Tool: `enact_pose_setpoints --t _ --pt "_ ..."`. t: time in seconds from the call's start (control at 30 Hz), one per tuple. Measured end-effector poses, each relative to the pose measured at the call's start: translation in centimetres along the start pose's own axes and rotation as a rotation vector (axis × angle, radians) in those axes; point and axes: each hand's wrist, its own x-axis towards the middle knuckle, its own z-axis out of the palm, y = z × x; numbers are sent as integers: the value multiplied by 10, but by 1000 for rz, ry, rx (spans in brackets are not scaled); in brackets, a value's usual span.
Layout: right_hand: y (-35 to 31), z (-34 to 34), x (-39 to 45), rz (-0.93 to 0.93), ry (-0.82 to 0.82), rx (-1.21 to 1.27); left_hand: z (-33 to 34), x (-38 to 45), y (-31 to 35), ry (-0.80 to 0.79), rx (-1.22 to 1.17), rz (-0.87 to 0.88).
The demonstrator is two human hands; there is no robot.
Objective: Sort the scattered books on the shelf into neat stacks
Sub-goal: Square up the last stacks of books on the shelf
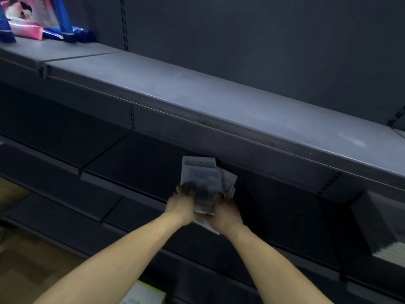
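Dark grey metal shelving fills the frame, its tiers running diagonally from upper left to lower right against a slotted back panel. At centre, slightly below the middle, both bare arms reach forward to a small bundle of pale books held at the front edge of a lower tier. Left hand grips the bundle's left side with curled fingers; right hand grips its right side the same way. The books are fanned unevenly, some corners sticking out to the right. Pink and blue packages stand on the top tier at upper left. A neat stack of books sits at the right edge. Wooden floor shows at lower left.
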Motion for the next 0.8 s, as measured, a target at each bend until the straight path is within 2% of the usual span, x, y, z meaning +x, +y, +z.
enact_pose_setpoints --t 0.17,0.3,0.53,0.67,0.8 --pt "-3 1 -16 63 3 82 -8 -12 0 12 -53 44" --pt "0 -2 -19 87 38 80 -9 -6 -1 4 -104 3" --pt "-1 -22 -3 5 133 -182 -28 6 4 200 -205 36" --pt "-7 -31 21 -13 165 -81 -32 17 -1 206 -368 -87" --pt "-8 -28 41 -105 155 -81 -23 29 -7 134 -375 -170"
